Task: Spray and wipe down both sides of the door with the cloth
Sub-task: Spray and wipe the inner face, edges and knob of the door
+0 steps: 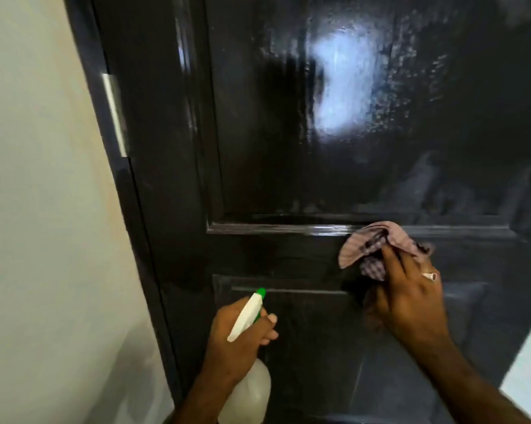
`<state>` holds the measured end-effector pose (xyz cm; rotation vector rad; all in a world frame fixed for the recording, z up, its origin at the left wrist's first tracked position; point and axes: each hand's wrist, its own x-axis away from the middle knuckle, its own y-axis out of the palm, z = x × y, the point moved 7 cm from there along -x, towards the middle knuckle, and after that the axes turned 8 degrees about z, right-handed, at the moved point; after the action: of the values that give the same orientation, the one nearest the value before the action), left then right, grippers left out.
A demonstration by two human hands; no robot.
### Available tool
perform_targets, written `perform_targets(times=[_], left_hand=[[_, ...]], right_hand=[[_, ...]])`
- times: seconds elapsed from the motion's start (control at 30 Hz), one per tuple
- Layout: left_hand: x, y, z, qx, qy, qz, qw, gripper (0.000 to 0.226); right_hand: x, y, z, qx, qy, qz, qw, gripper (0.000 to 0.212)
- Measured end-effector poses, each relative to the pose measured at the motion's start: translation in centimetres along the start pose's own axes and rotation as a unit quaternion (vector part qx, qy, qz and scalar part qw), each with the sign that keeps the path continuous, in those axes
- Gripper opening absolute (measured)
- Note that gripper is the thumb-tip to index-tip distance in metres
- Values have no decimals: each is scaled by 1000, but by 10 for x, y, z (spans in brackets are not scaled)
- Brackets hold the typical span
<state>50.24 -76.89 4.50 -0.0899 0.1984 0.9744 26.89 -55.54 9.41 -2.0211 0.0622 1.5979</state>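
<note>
door: dark glossy panelled door (pixel 288 148) filling the view, standing upright, long axis running top to bottom, wet face turned toward the person, hinge edge on the left
cloth: bunched pinkish checked cloth (pixel 380 249) lying against the cross rail between upper and lower panels, right of centre, touching the moulding
right hand: right hand (pixel 411 298) pressing the cloth on the door, fingers curling into its folds
step in hand: wiping the rail; judging best done by keeping firm flat pressure, running along the moulding groove, overlapping strokes, chasing streaks in the upper panel
spray bottle: spray bottle (pixel 248 347) pointing nozzle up and far toward the lower panel, body hanging down
left hand: left hand (pixel 236 341) gripping the bottle neck, fingers wrapping around it
hinge: metal hinge (pixel 114 114) far left by the wall (pixel 28 209)
</note>
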Motion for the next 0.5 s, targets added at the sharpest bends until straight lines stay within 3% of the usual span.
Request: perform_targets(times=[0.07,0.1,0.13,0.2,0.23,0.27,0.33,0.4,0.5], left_hand=[[5,33,-7,-24,-4,-38,999,6],[16,57,-15,-42,-13,-68,997,7],[24,76,-20,-50,-18,-98,994,7],[54,114,-36,-57,-48,-147,986,5],[67,126,-44,-60,-76,-150,984,11],[83,140,-58,-62,-119,-146,980,22],[111,161,-84,-68,-193,-134,970,39],[133,174,-109,-88,-219,-144,961,48],[159,200,-137,-156,-229,-188,942,49]], right_hand=[[21,-9,23,-157,167,27,973,54],[47,-11,34,-264,268,41,926,48],[68,-4,40,-384,365,58,846,44],[129,13,47,-573,570,80,583,50],[160,20,43,-605,643,81,462,57],[188,20,43,-617,688,92,372,59],[229,14,48,-619,721,128,283,51],[257,9,51,-629,724,146,243,44],[290,-4,67,-653,712,174,190,84]])
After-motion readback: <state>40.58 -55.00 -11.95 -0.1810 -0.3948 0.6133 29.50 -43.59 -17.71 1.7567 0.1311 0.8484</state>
